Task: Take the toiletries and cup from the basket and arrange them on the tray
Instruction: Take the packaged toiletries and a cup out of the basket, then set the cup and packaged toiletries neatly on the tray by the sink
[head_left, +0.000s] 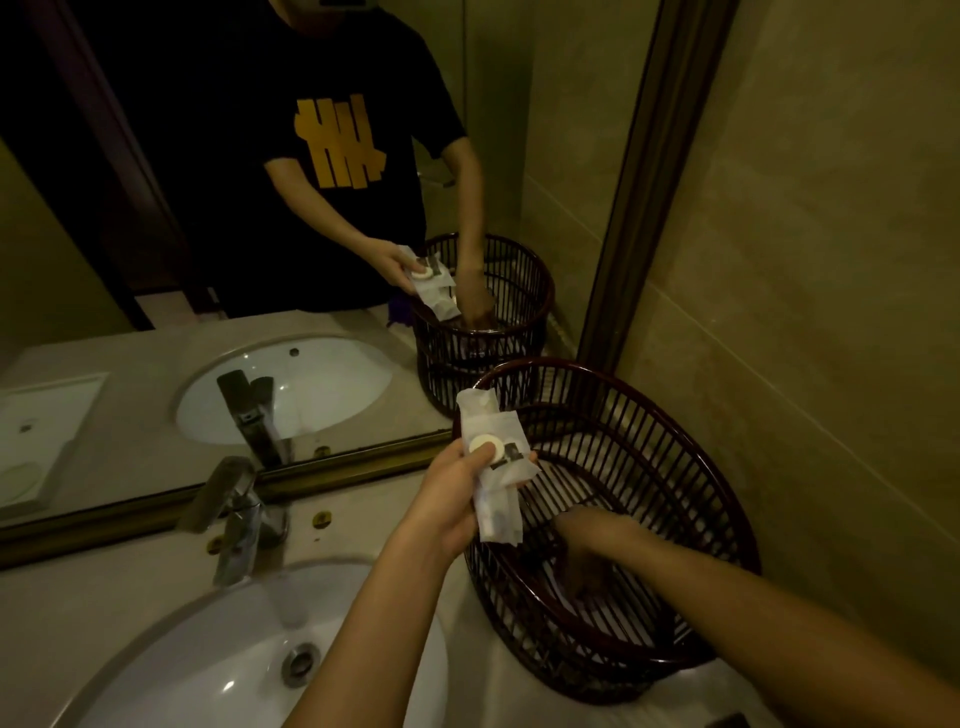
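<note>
Bathroom, likely a hotel or guest room: vanity counter under dim yellowish light.

White oval basin (171, 670) sunk in a pale stone countertop (62, 613), chrome mixer tap (236, 525) at its far edge. Wide mirror (218, 218) with dark gilt frame behind. Beige tiled wall (810, 291) to the right. Dark slatted basket (691, 499) on the counter; small sealed white toiletry packets (493, 467) point to guest amenities.

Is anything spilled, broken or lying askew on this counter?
Nothing stands out. The dark slatted basket stands upright beside the white sink; the left hand holds white sachets, the right hand reaches inside.
</note>
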